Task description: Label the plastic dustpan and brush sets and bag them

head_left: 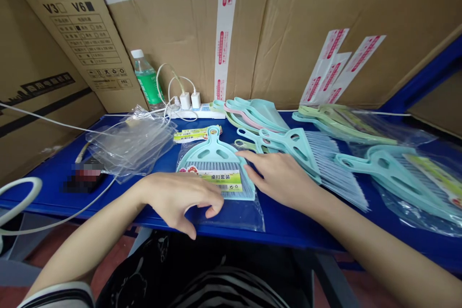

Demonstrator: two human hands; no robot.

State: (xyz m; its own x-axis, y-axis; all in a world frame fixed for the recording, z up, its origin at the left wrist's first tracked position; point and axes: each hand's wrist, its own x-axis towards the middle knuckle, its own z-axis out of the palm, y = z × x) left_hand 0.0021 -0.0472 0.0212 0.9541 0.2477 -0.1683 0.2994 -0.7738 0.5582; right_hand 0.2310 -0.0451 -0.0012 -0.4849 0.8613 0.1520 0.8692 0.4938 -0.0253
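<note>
A turquoise dustpan-and-brush set (214,150) is laid amid glossy film (241,214) on the blue table (288,224), overlapped by the left hand (176,196), thumb spread, and edged by the right hand (279,178), fingers parted.

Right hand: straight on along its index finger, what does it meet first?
Likely the light-blue plastic dustpan-and-brush set; the right hand has its index fingertip at the edge, contact unclear.

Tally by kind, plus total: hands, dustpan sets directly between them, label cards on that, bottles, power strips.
Hands: 2 (left hand, right hand)
Blue dustpan set: 1
Label card: 1
Bottle: 1
Power strip: 1
Total: 6
</note>
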